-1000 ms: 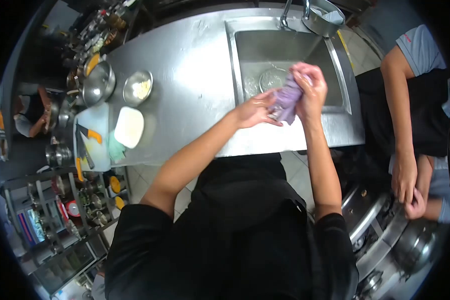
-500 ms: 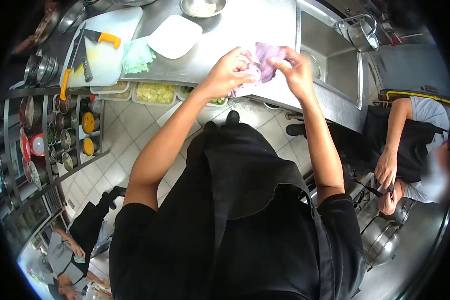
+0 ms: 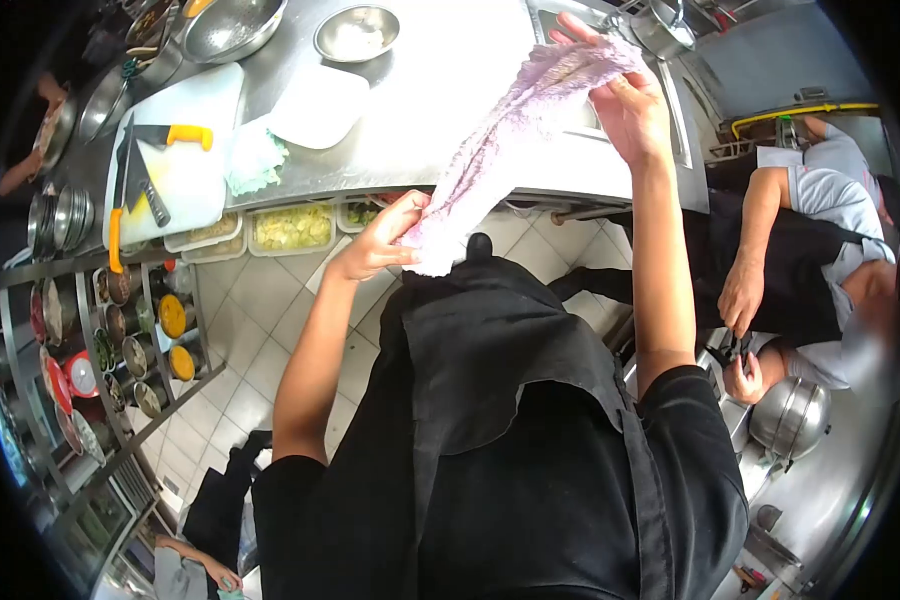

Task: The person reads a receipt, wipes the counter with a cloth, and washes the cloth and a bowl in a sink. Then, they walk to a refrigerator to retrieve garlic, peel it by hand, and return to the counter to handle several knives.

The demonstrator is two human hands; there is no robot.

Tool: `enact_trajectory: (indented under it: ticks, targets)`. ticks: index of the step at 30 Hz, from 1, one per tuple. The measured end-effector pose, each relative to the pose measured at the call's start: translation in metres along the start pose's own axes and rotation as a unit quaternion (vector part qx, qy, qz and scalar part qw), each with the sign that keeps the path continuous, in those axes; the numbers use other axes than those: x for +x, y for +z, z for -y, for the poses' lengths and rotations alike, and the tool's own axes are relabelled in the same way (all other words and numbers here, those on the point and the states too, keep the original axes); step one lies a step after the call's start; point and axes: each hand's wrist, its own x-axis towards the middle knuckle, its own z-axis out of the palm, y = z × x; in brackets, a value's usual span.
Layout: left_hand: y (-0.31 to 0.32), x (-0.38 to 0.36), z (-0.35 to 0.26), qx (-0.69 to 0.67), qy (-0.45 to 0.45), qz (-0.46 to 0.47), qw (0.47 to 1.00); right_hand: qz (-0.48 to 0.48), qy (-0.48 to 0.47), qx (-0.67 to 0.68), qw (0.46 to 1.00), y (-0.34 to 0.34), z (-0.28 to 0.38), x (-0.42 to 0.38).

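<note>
A pinkish-purple cloth (image 3: 510,135) stretches diagonally in the air between my two hands, above the counter's front edge. My left hand (image 3: 382,240) pinches its lower end near my apron, fingers closed. Farther out, over the sink side, my right hand (image 3: 630,110) grips the upper end with the thumb pressed on the fabric and some fingers extended behind it. The cloth looks creased and partly twisted. To the left on the counter lie a pale green cloth (image 3: 255,155) and a white square lid or tray (image 3: 320,105).
A white cutting board (image 3: 195,95) carries knives, one an orange-handled knife (image 3: 188,135). A metal bowl (image 3: 357,33) stands farther back. Below the edge sits a tub of chopped greens (image 3: 292,228). On the right, a co-worker's hands (image 3: 742,300) hold something black. A rack of containers (image 3: 120,330) stands left.
The cloth was bunched between my close-together hands and is now drawn out long. My right hand moved up and outward, my left down and toward me. The view has shifted.
</note>
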Motion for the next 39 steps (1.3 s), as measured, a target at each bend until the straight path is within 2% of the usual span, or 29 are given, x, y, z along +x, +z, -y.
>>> enact_trajectory:
  ticks: [2, 3, 4, 6, 8, 10, 11, 12, 13, 14, 15, 16, 17, 18, 20, 21, 22, 24, 25, 26, 27, 28, 30, 31, 33, 34, 36, 37, 39]
  targets:
    - [0.005, 0.005, 0.014, 0.007, 0.010, -0.027, 1.000, 0.016, -0.009, -0.141, 0.990, -0.001, 0.008, 0.007]
    - [0.005, 0.007, 0.021, -0.022, 0.015, -0.053, 0.998, -0.027, 0.011, -0.224, 0.974, -0.002, 0.014, 0.009]
    - [0.003, 0.010, 0.028, -0.049, 0.021, -0.079, 0.995, -0.022, 0.008, -0.224, 0.974, -0.005, 0.020, 0.011]
    - [0.003, 0.027, 0.021, 0.013, 0.034, -0.101, 0.994, 0.074, 0.008, -0.297, 0.952, -0.001, 0.034, 0.011]
    - [0.010, 0.058, 0.005, 0.142, 0.148, -0.199, 0.958, 0.064, 0.002, -0.264, 0.962, 0.007, 0.035, 0.009]
    - [0.031, 0.094, -0.042, 0.254, 0.183, -0.188, 0.931, 0.191, -0.048, -0.376, 0.906, 0.015, 0.038, 0.016]
    - [0.042, 0.110, -0.062, 0.259, 0.188, -0.186, 0.929, 0.199, -0.056, -0.370, 0.906, 0.028, 0.042, 0.016]
    - [0.054, 0.126, -0.079, 0.223, 0.222, -0.164, 0.935, 0.224, -0.101, -0.422, 0.873, 0.041, 0.052, 0.019]
    - [0.059, 0.138, -0.090, 0.188, 0.256, -0.141, 0.938, 0.207, -0.186, -0.441, 0.853, 0.040, 0.055, 0.022]
    - [0.057, 0.147, -0.096, 0.193, 0.261, -0.140, 0.935, 0.188, -0.271, -0.455, 0.827, 0.037, 0.058, 0.025]
    - [0.052, 0.153, -0.101, 0.220, 0.237, -0.159, 0.933, 0.188, -0.278, -0.453, 0.826, 0.029, 0.057, 0.025]
    - [0.050, 0.161, -0.105, 0.247, 0.211, -0.179, 0.929, 0.105, -0.272, -0.406, 0.866, 0.019, 0.052, 0.024]
    - [0.053, 0.172, -0.108, 0.213, 0.328, -0.170, 0.904, 0.019, -0.262, -0.352, 0.898, 0.009, 0.050, 0.024]
    - [0.053, 0.178, -0.111, 0.221, 0.324, -0.169, 0.904, 0.016, -0.263, -0.345, 0.901, 0.001, 0.051, 0.026]
    - [0.053, 0.182, -0.121, 0.327, 0.265, -0.242, 0.874, -0.073, -0.166, -0.201, 0.963, -0.019, 0.050, 0.027]
    - [0.060, 0.180, -0.137, 0.488, 0.312, -0.248, 0.776, -0.084, -0.151, -0.215, 0.961, -0.026, 0.056, 0.027]
    - [0.063, 0.177, -0.147, 0.494, 0.302, -0.253, 0.775, -0.083, -0.126, -0.180, 0.972, -0.030, 0.066, 0.024]
    - [0.066, 0.173, -0.161, 0.598, 0.290, -0.187, 0.723, -0.066, -0.097, -0.091, 0.989, -0.028, 0.085, 0.023]
    - [0.070, 0.176, -0.171, 0.600, 0.287, -0.207, 0.717, -0.021, -0.087, -0.061, 0.994, -0.033, 0.093, 0.028]
    - [0.074, 0.178, -0.184, 0.577, 0.229, -0.214, 0.755, 0.025, -0.080, -0.028, 0.996, -0.038, 0.098, 0.037]
    - [0.075, 0.180, -0.195, 0.552, 0.175, -0.219, 0.786, 0.021, -0.075, -0.058, 0.995, -0.042, 0.100, 0.052]
    - [0.062, 0.191, -0.200, 0.525, 0.186, -0.207, 0.804, 0.042, -0.081, -0.052, 0.995, -0.051, 0.097, 0.074]
    - [0.039, 0.212, -0.211, 0.570, 0.093, -0.189, 0.794, 0.035, 0.023, -0.058, 0.997, -0.076, 0.071, 0.123]
    - [0.024, 0.219, -0.208, 0.571, 0.092, -0.199, 0.791, 0.036, 0.040, -0.052, 0.997, -0.085, 0.050, 0.142]
    - [-0.009, 0.229, -0.190, 0.513, 0.042, -0.218, 0.829, -0.004, 0.082, -0.112, 0.990, -0.094, 0.019, 0.157]
    - [-0.013, 0.228, -0.179, 0.573, 0.061, -0.284, 0.766, -0.029, 0.100, -0.129, 0.986, -0.090, 0.016, 0.158]
    - [0.004, 0.221, -0.179, 0.571, 0.017, -0.316, 0.757, -0.017, 0.075, -0.185, 0.980, -0.092, 0.020, 0.156]
    - [-0.002, 0.220, -0.175, 0.570, 0.012, -0.321, 0.756, -0.015, 0.054, -0.243, 0.968, -0.094, 0.020, 0.151]
    - [-0.009, 0.218, -0.164, 0.537, 0.170, -0.314, 0.765, 0.000, 0.035, -0.254, 0.966, -0.087, 0.028, 0.142]
